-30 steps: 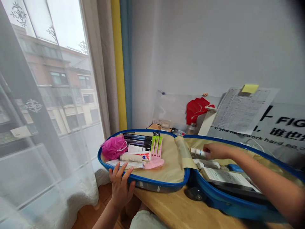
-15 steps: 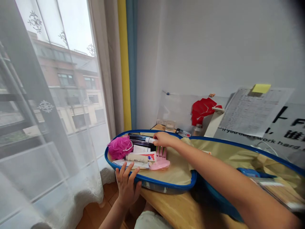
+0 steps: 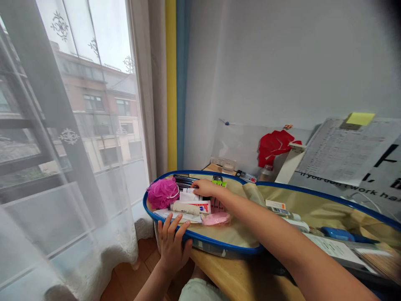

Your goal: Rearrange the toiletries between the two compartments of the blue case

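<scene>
An open blue-rimmed suitcase [image 3: 200, 240] with a beige lining lies on the desk. My right hand [image 3: 205, 188] reaches across it, fingers curled down over a white carton [image 3: 188, 195] in the left half. Any item in those fingers is hidden. My left hand [image 3: 172, 246] grips the near rim from outside. A pink bath puff [image 3: 163, 193], a cream tube [image 3: 184, 207], a pink soap case [image 3: 216, 218] and dark slim cases [image 3: 183, 180] lie nearby. The other half holds a blue case [image 3: 336, 234] and a white tube [image 3: 282, 212].
The suitcase rests on a wooden desk [image 3: 225, 271] beside a window with a sheer curtain [image 3: 78, 167]. Behind it stand a small bottle [image 3: 266, 172] and a red paper cutout [image 3: 274, 146]. A printed sheet [image 3: 332, 152] with a yellow note hangs at the right.
My right hand carried a white tube from the right half to the left half; the tube no longer shows. The hand has moved down and left. My left hand stays on the rim.
</scene>
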Demonstrator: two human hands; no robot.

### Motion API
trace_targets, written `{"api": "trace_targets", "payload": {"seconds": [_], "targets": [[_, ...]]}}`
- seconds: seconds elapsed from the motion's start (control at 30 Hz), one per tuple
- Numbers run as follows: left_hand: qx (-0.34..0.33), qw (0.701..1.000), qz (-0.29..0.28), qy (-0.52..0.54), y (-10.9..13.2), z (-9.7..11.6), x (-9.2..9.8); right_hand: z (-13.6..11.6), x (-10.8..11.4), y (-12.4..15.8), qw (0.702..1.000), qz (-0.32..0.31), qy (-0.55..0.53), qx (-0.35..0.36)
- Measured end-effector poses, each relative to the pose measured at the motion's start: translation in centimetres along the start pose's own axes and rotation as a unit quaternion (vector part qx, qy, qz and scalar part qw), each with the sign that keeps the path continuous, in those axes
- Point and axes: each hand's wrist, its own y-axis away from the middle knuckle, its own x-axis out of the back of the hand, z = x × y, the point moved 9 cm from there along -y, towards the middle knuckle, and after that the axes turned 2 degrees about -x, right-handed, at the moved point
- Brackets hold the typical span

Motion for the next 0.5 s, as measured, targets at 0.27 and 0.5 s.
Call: {"api": "trace_targets", "payload": {"seconds": [0.27, 0.5], "targets": [[-0.006, 1.0, 0.004, -0.007, -0.1, 0.0, 0.0, -1.1, -0.9, -1.0, 1.0, 0.013, -0.009, 0.013], [-0.001, 1.0, 0.004, -0.008, 0.2, -0.2, -0.1, -2.2, -0.7, -0.8, 0.999, 0.013, -0.024, 0.021]]}}
